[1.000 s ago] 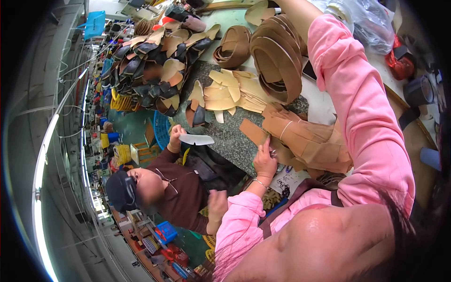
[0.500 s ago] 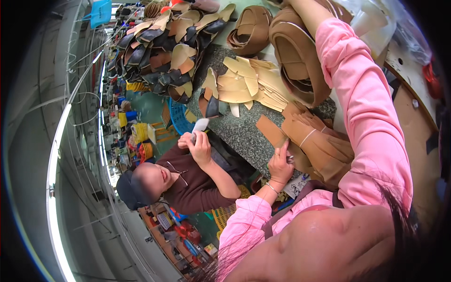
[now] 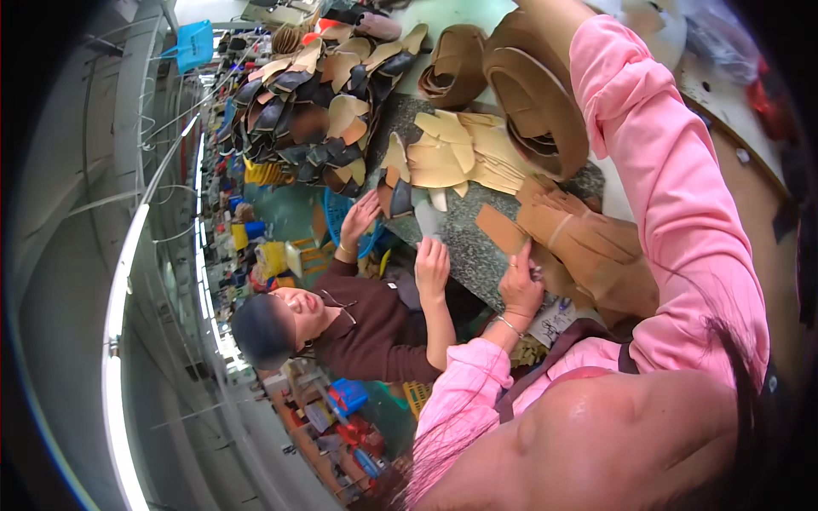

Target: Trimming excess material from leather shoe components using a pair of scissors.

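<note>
My left hand (image 3: 521, 285), in a pink sleeve with a ring and bangle, is at the near edge of the speckled grey tabletop (image 3: 473, 255). Its index finger reaches to a flat tan piece (image 3: 500, 228); the other fingers curl round something small and shiny, too small to name. Right beside it lies a bundle of brown leather-like pieces (image 3: 588, 243), banded together. My right arm (image 3: 673, 187) stretches over the table's right side, past a large brown coil of strips (image 3: 532, 111); its hand is out of the picture beyond the top edge.
Across the corner, a co-worker in a maroon top (image 3: 375, 336) holds a pale grey flat piece (image 3: 427, 220), the other hand raised. Cream cut pieces (image 3: 443, 145) fan out mid-table. A heap of black-and-tan shoe parts (image 3: 298, 111) covers the far left; a blue basket (image 3: 336, 209) stands below.
The co-worker's hands have separated; the one with the pale piece has moved right over the table, the other lifted, fingers spread. My left hand stays by the tan piece.
</note>
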Demonstrator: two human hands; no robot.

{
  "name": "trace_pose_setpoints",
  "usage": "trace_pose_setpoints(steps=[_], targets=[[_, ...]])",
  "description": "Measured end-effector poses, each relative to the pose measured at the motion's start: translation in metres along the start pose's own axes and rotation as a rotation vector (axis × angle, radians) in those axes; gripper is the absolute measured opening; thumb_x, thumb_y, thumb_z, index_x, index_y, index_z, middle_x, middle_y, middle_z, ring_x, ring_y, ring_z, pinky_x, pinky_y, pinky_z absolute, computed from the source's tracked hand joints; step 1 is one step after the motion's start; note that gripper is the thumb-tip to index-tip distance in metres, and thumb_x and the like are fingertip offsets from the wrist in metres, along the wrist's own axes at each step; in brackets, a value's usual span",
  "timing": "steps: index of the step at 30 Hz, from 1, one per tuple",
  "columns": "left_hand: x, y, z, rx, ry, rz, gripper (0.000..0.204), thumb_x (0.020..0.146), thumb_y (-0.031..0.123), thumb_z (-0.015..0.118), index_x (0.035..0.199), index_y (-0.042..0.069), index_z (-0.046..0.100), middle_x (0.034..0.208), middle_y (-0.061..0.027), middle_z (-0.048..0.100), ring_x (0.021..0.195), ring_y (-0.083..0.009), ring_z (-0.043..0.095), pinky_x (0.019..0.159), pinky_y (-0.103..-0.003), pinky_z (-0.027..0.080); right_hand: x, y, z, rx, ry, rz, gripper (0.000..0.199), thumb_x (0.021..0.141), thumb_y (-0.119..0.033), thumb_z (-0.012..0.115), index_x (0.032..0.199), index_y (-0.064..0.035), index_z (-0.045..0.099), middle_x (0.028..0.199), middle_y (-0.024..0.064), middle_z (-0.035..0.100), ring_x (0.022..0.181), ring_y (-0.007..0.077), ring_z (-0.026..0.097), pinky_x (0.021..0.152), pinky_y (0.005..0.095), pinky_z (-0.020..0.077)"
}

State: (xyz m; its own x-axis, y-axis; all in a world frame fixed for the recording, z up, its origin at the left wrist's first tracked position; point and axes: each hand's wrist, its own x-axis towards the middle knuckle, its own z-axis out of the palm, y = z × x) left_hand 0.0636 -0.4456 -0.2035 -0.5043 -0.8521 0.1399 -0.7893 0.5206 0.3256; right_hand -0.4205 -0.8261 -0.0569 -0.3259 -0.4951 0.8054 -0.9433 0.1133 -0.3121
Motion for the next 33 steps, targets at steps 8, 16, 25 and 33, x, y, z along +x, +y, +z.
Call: trace_pose_setpoints(steps=[8,16,25,33], targets=[[-0.006,-0.009,-0.003,-0.064,-0.046,-0.078,0.061,0.085,0.006,0.063,0.146,0.017,0.062,0.115,-0.0141,0.069,0.094,-0.0387,0.072,0.078,-0.052,0.057,0.057,-0.117,-0.331,-0.063,-0.349,0.045,0.03,0.093,-0.031,0.065,0.117,-0.017,0.076,0.107,0.0149,0.08,0.098,0.034,0.078,0.078,0.048,0.0597],[-0.006,-0.041,0.003,0.015,0.076,-0.006,0.048,0.097,0.013,0.059,0.145,0.015,0.064,0.122,-0.0178,0.071,0.102,-0.0407,0.072,0.085,-0.055,0.057,-0.044,-0.099,-0.65,-0.538,-0.672,-0.084,0.03,0.091,-0.032,0.066,0.117,-0.0208,0.076,0.1,0.0157,0.078,0.089,0.0373,0.076,0.075,0.0497,0.0571],[-0.046,0.094,-0.124,-0.419,0.647,0.064,0.04,0.099,0.011,0.058,0.137,0.001,0.064,0.114,-0.015,0.072,0.096,-0.0338,0.071,0.084,-0.048,0.057,-0.213,-0.063,-0.925,-0.791,-0.75,0.1,0.04,0.086,-0.029,0.068,0.123,-0.0186,0.077,0.094,0.0184,0.077,0.085,0.0404,0.075,0.075,0.0515,0.0587],[-0.138,0.138,-0.16,-0.501,0.814,0.431,0.038,0.1,0.013,0.058,0.136,0.001,0.065,0.115,-0.0135,0.072,0.095,-0.0313,0.07,0.084,-0.046,0.056,-0.363,0.016,-1.011,-0.902,-0.701,-0.003,0.039,0.083,-0.023,0.073,0.121,-0.0147,0.077,0.092,0.0174,0.077,0.086,0.0381,0.075,0.077,0.0492,0.0594]])
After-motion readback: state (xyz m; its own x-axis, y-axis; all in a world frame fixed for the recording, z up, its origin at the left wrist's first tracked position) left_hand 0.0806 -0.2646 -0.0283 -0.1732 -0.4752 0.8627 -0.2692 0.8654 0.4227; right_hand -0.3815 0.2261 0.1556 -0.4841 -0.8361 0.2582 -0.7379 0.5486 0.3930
